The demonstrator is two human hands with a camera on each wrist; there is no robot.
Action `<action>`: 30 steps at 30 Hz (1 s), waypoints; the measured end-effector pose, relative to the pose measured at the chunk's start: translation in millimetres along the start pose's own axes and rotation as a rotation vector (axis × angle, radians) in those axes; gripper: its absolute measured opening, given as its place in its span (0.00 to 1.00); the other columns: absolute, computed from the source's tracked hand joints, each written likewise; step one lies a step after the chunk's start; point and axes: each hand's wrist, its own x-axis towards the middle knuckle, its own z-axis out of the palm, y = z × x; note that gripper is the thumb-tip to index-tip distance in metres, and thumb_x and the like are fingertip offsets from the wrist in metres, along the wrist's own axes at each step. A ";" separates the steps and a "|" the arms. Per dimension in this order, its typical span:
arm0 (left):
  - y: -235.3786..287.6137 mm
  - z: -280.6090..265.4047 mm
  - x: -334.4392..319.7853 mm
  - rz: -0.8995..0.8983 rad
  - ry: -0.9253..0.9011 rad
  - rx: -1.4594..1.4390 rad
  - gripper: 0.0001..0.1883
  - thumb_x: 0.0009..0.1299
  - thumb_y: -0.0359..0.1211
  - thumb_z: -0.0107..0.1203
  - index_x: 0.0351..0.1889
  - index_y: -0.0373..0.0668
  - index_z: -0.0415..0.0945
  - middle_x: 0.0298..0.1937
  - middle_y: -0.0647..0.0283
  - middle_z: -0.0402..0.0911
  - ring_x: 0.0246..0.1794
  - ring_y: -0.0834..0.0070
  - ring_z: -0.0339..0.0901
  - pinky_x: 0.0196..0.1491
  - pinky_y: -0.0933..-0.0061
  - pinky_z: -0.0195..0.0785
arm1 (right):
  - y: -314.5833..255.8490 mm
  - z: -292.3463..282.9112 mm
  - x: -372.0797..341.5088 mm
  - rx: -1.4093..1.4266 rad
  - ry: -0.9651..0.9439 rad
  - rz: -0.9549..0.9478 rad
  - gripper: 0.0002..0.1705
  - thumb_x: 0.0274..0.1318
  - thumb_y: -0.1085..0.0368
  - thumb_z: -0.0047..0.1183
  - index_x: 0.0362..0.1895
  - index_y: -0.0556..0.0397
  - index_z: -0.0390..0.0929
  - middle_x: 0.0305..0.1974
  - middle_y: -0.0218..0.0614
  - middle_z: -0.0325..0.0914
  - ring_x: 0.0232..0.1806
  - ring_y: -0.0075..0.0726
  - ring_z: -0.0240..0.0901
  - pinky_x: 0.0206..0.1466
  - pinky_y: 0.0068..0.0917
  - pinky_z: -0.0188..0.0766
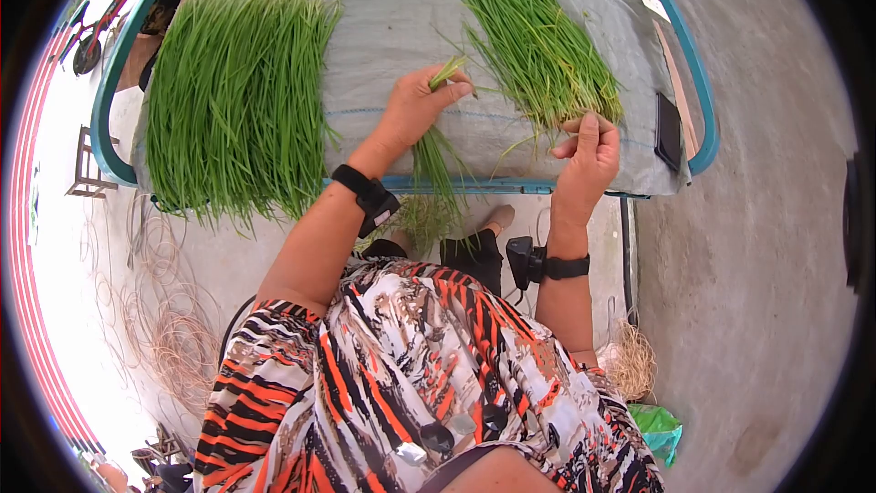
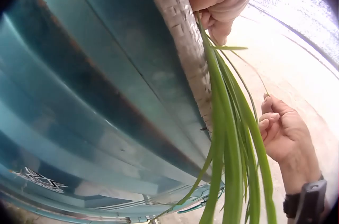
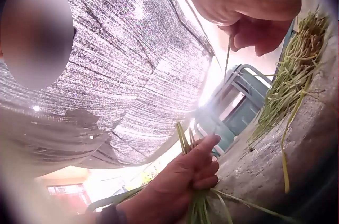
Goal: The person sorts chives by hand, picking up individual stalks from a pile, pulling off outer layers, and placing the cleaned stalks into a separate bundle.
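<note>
My left hand (image 1: 422,108) grips a small bunch of garlic chives (image 2: 228,129). Their pale cut ends (image 1: 447,71) poke out above the fist and the green leaves hang down past the edge of the sheet. With thumb and fingertips, my right hand (image 1: 591,153) pinches one thin stalk (image 3: 228,57). It is just below the pale ends of a loose pile of chives (image 1: 538,41) on the right. At the left lies a larger, neatly lined-up pile of chives (image 1: 242,100), leaf tips toward me.
A grey woven sheet (image 1: 383,27) covers the cart bed, framed by blue-green rails (image 1: 703,119). A phone (image 1: 668,131) lies at the right edge. Fallen leaves (image 1: 424,219) are on the ground by my feet; coiled strands (image 1: 178,347) lie at left. A green bag (image 1: 655,429) sits at lower right.
</note>
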 end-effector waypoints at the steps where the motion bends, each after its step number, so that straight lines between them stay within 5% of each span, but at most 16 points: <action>1: -1.1 -0.3 0.2 -0.034 0.011 -0.019 0.09 0.67 0.37 0.60 0.38 0.41 0.79 0.28 0.75 0.72 0.29 0.88 0.63 0.33 0.83 0.59 | -0.7 -0.5 0.2 -0.003 0.020 -0.001 0.10 0.66 0.61 0.47 0.36 0.54 0.72 0.27 0.29 0.75 0.18 0.15 0.61 0.22 0.13 0.59; 10: 1.8 -0.2 -3.3 0.073 0.079 -0.036 0.20 0.76 0.47 0.44 0.39 0.40 0.79 0.17 0.79 0.55 0.18 0.89 0.52 0.22 0.81 0.47 | 1.1 -3.6 7.1 -0.054 -0.011 -0.008 0.09 0.64 0.62 0.50 0.35 0.54 0.73 0.26 0.28 0.75 0.18 0.14 0.60 0.20 0.14 0.57; 13: -3.7 0.2 -3.9 0.109 0.098 -0.057 0.20 0.76 0.46 0.43 0.40 0.40 0.79 0.17 0.78 0.56 0.18 0.89 0.53 0.22 0.82 0.48 | 5.3 6.0 3.1 -0.147 -0.036 0.014 0.09 0.63 0.62 0.52 0.34 0.54 0.73 0.24 0.27 0.75 0.18 0.13 0.59 0.20 0.14 0.57; 19: -0.2 2.9 -1.7 0.417 0.187 0.137 0.17 0.76 0.42 0.45 0.47 0.41 0.79 0.33 0.65 0.76 0.34 0.79 0.72 0.37 0.76 0.66 | 16.6 26.0 -2.8 -0.146 -0.128 0.017 0.09 0.62 0.61 0.53 0.33 0.54 0.75 0.22 0.24 0.74 0.19 0.11 0.58 0.21 0.14 0.56; 22: 0.0 2.0 1.5 0.625 0.235 0.373 0.13 0.74 0.36 0.48 0.50 0.42 0.78 0.45 0.60 0.80 0.46 0.68 0.76 0.50 0.70 0.67 | 12.8 42.2 -13.6 -0.011 -0.224 0.114 0.10 0.62 0.62 0.53 0.33 0.55 0.75 0.23 0.24 0.74 0.19 0.10 0.59 0.20 0.14 0.55; 25: 8.6 2.7 -2.4 0.694 0.092 0.448 0.16 0.68 0.27 0.50 0.53 0.44 0.77 0.48 0.57 0.80 0.46 0.59 0.76 0.55 0.65 0.65 | 16.6 57.6 -19.2 0.039 -0.302 0.161 0.09 0.62 0.62 0.53 0.33 0.55 0.75 0.23 0.24 0.75 0.19 0.10 0.59 0.21 0.13 0.55; 28: 8.4 4.1 -11.3 0.382 -0.108 0.301 0.21 0.63 0.21 0.50 0.54 0.44 0.75 0.46 0.56 0.79 0.44 0.57 0.76 0.56 0.64 0.64 | 9.9 67.9 -22.9 0.098 -0.329 0.206 0.08 0.61 0.63 0.53 0.34 0.55 0.76 0.23 0.25 0.75 0.19 0.10 0.60 0.20 0.13 0.56; 30: 1.2 2.4 -8.4 0.409 -0.088 0.344 0.23 0.60 0.19 0.49 0.54 0.43 0.75 0.45 0.54 0.80 0.43 0.56 0.76 0.53 0.65 0.66 | 9.4 67.7 -22.6 0.047 -0.348 0.182 0.08 0.61 0.63 0.53 0.34 0.55 0.76 0.23 0.25 0.75 0.19 0.11 0.60 0.20 0.14 0.56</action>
